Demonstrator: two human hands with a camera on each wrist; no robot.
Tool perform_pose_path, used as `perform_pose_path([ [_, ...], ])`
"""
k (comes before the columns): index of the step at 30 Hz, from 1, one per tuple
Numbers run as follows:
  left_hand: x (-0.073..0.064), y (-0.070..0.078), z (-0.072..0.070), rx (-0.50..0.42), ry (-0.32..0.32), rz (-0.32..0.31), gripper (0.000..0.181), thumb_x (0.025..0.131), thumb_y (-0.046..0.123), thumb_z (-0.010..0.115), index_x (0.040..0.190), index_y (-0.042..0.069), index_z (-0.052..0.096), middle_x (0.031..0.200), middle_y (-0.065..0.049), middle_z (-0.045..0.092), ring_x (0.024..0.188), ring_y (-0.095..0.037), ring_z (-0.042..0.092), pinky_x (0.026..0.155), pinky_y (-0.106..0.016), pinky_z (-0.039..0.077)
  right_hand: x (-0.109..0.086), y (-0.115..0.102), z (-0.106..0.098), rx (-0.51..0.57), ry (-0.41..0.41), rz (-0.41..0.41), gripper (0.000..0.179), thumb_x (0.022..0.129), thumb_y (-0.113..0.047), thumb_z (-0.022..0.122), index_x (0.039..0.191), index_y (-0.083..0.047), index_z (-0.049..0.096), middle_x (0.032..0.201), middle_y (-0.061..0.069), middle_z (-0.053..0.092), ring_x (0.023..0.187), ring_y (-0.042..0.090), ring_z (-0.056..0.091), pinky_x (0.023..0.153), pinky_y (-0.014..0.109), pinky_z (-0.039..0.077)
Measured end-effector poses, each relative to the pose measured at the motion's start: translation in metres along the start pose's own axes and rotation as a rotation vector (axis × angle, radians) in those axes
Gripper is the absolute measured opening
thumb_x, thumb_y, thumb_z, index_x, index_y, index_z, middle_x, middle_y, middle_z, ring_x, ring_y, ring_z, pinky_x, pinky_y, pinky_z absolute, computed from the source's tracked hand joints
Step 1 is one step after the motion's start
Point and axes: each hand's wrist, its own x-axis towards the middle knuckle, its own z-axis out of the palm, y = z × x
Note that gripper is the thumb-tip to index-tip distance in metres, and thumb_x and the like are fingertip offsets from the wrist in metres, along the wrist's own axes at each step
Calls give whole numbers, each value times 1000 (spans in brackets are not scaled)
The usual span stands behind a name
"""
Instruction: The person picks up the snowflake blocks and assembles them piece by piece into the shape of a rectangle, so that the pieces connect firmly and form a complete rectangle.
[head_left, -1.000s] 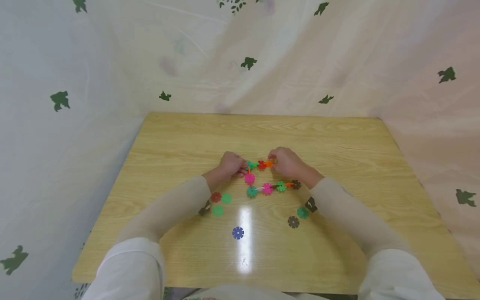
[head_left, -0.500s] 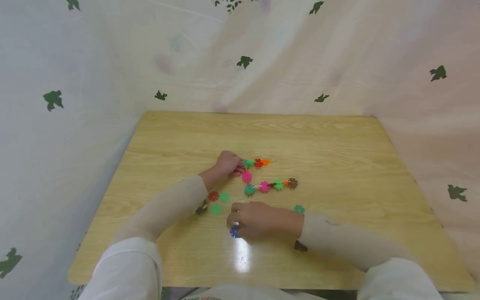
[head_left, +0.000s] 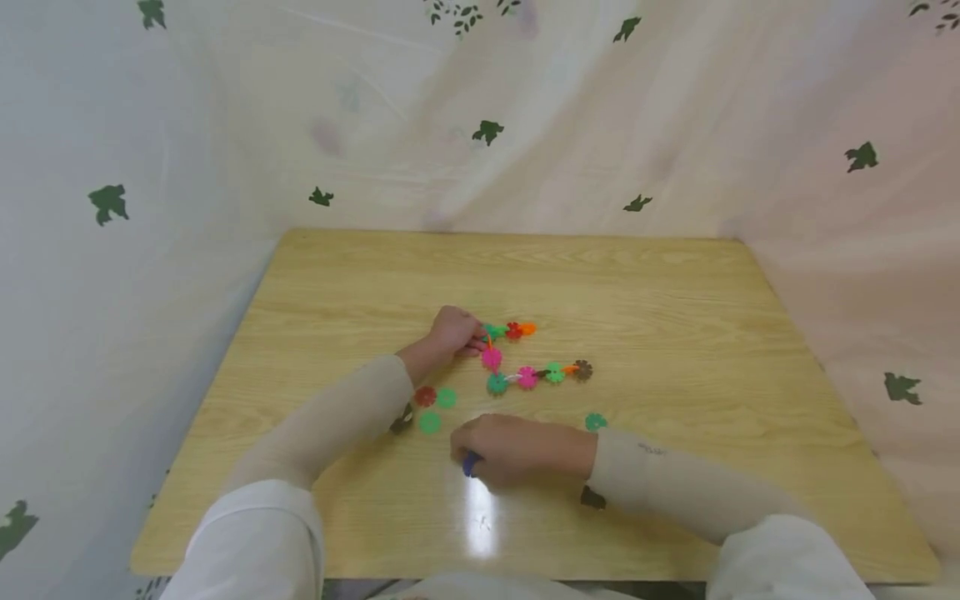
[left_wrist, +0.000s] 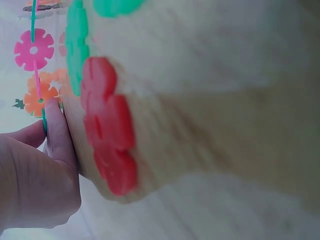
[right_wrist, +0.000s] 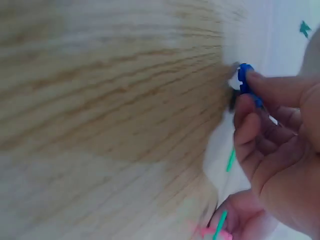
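Note:
A bent chain of interlocking flower-shaped plastic discs lies on the wooden table, with a pink disc (head_left: 491, 358) at its left side. My left hand (head_left: 453, 331) pinches the chain at its upper left corner; in the left wrist view, thumb and finger are on a green disc (left_wrist: 44, 121) just under an orange disc (left_wrist: 40, 100). Nearer the front edge, my right hand (head_left: 506, 450) pinches a blue disc (right_wrist: 245, 80) between thumb and fingers. From the head view only part of that blue disc shows. One chain end is orange (head_left: 528, 329), the other brown (head_left: 582, 370).
Loose discs lie left of the right hand: a red one (head_left: 425, 396) and two light green ones (head_left: 446, 397). A teal disc (head_left: 596, 422) shows beyond the right forearm. The wooden table (head_left: 637, 283) meets a hanging cloth (head_left: 570, 150) printed with green birds.
My right hand has let go of the chain's orange end, moved toward the front and left, and taken hold of the blue disc. My left hand stays on the chain.

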Motion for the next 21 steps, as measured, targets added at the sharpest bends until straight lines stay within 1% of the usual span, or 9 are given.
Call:
perform_pose_path([
  [2,0,1,-1,-1,2,-1,23,93,-1,58,111,-9,68,72,-10,69,57,-14,68,51,-21,59,-3,7,-7,132,50,18,15,93,-9,70,98,-22,66,91,-18,63,83,-1,59,74,15,53],
  [4,0,2,-2,-2,6,-2,22,93,-1,58,110,-9,69,71,-10,69,57,-14,68,51,-21,59,-6,16,-19,258,121,57,13,94,-9,70,96,-22,68,90,-16,67,85,0,63,76,18,56],
  [5,1,2,-2,-5,9,-2,22,92,-2,58,109,-9,69,71,-10,69,56,-14,68,50,-21,59,-8,21,-27,316,164,83,11,94,-9,70,97,-20,70,90,-13,69,85,3,64,77,21,57],
  [7,1,2,-2,-6,14,1,21,91,-3,58,107,-9,70,70,-10,69,55,-14,67,50,-21,59,-12,32,-47,433,256,164,9,93,-7,71,100,-14,72,92,-6,71,86,9,67,76,27,59],
  [10,1,1,-3,-1,24,1,21,89,-4,58,106,-9,70,70,-11,70,54,-14,67,49,-21,59,-16,57,-69,578,424,278,10,92,-4,72,101,-6,73,89,2,71,82,21,67,70,33,59],
  [12,2,1,-3,4,27,-1,22,90,-4,58,108,-9,69,73,-12,70,54,-14,67,50,-22,59,-19,73,-82,643,511,357,12,92,-5,72,104,-3,71,89,6,70,82,31,65,69,38,59],
  [15,2,0,-2,7,25,-7,23,91,-4,56,111,-9,67,79,-12,71,56,-14,67,51,-22,59,-24,95,-95,720,604,447,16,94,-7,71,108,1,69,91,10,69,89,43,63,74,46,59],
  [18,2,-1,-2,4,15,-8,25,93,-3,55,114,-9,66,83,-13,72,57,-14,67,52,-22,59,-29,113,-103,752,658,504,20,95,-7,69,112,4,67,96,13,69,97,46,63,83,50,60],
  [21,2,-1,-2,-3,11,-6,25,93,-4,54,114,-10,66,84,-14,72,57,-13,67,51,-22,59,-31,129,-106,776,689,537,23,97,-7,68,115,6,66,98,14,69,97,44,64,85,47,61],
])
